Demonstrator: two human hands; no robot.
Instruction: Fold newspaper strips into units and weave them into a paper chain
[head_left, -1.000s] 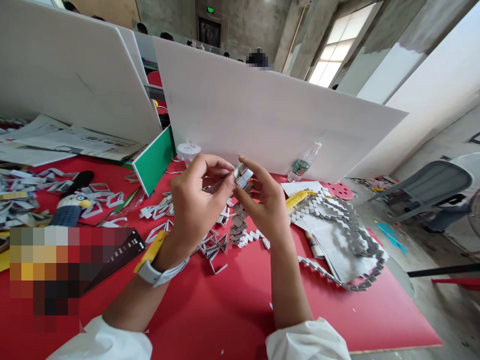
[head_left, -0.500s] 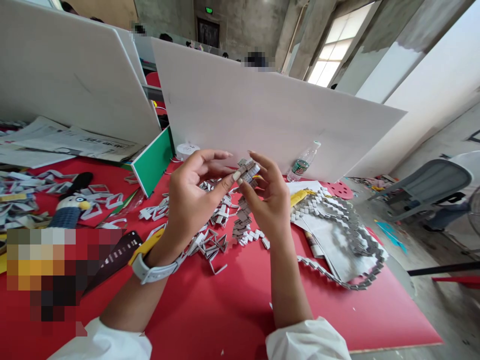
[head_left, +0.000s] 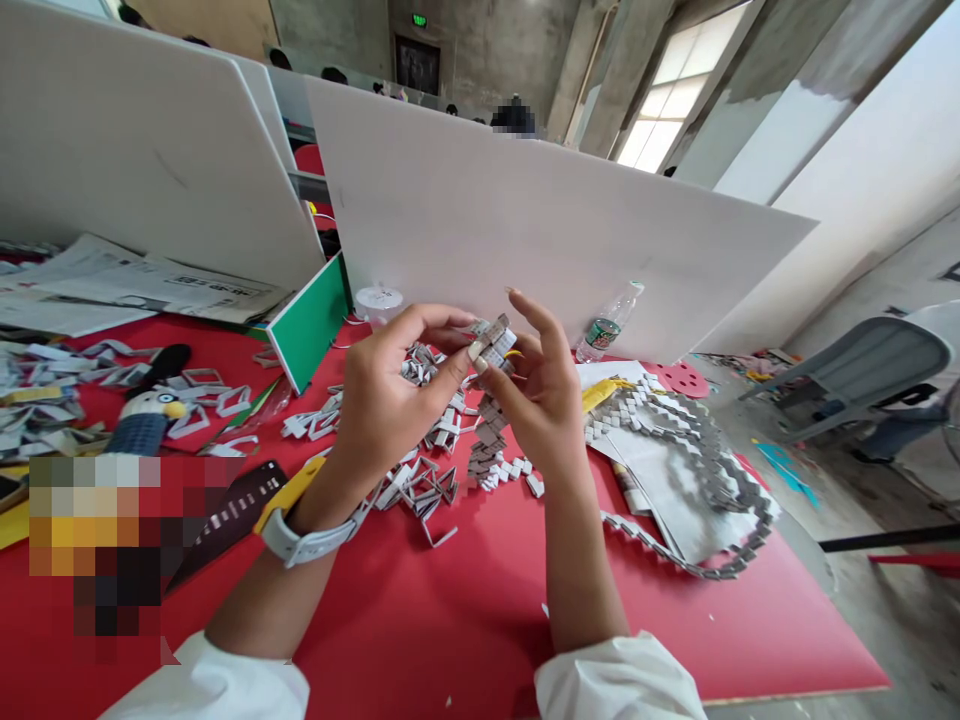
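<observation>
A chain of folded newsprint strips point(head_left: 489, 432) hangs from between my hands, its lower end resting on the red table. My left hand point(head_left: 405, 375), with a pale watch on the wrist, pinches the chain's top end between thumb and fingers. On the other side my right hand point(head_left: 541, 385) grips the same end with its thumb, the index finger raised. Loose folded strips point(head_left: 420, 485) lie below and behind my left hand. A long zigzag woven chain point(head_left: 731, 490) curls over white paper at the right.
White partition boards point(head_left: 525, 220) stand behind the red table point(head_left: 450, 620). A plastic bottle point(head_left: 606, 325) leans near them. At the left are a green panel point(head_left: 307, 322), newspapers point(head_left: 150, 285), a bird figure point(head_left: 142, 420) and more strips. A grey chair point(head_left: 862, 350) is at the right.
The index finger of my right hand has lifted higher and away from the chain's top. A strip at the top now stands up more. My left hand keeps its pinch.
</observation>
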